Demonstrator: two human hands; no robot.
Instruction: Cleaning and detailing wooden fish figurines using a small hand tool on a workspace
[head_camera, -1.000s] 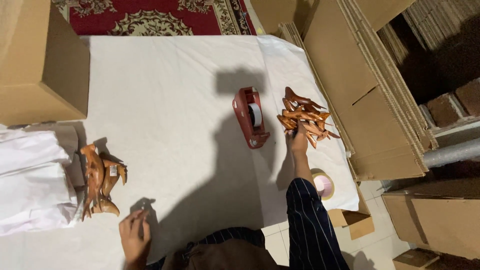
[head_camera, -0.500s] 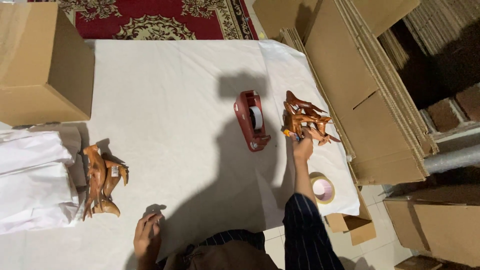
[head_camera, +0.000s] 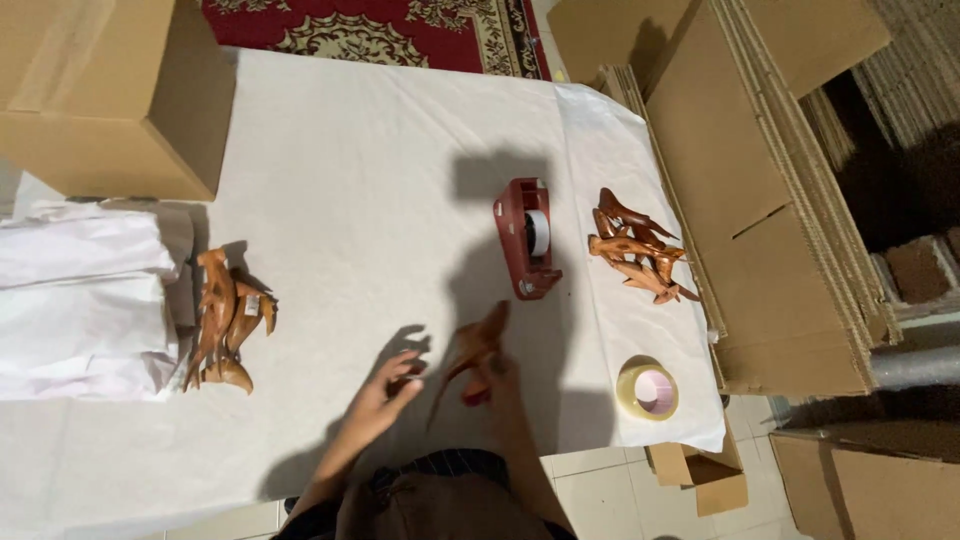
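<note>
My right hand (head_camera: 492, 378) holds a brown carved wooden figure (head_camera: 474, 348) over the near middle of the white sheet (head_camera: 360, 170). Just left of it, my left hand (head_camera: 382, 405) reaches toward the figure with fingers apart, close to touching its lower end. A pile of several similar wooden figures (head_camera: 636, 247) lies on the right part of the sheet. A second group of wooden figures (head_camera: 225, 320) lies at the left. A red tape dispenser (head_camera: 527, 238) stands between my hands and the right pile.
A roll of clear tape (head_camera: 647, 391) lies at the sheet's near right corner. A large cardboard box (head_camera: 110, 90) stands at the far left, folded white paper (head_camera: 75, 300) at the left edge, flat cardboard sheets (head_camera: 770, 170) stacked on the right, a small box (head_camera: 700, 470) on the floor.
My right hand has left the right pile and come back to the near middle with one wooden figure. My left hand has moved right and up toward it.
</note>
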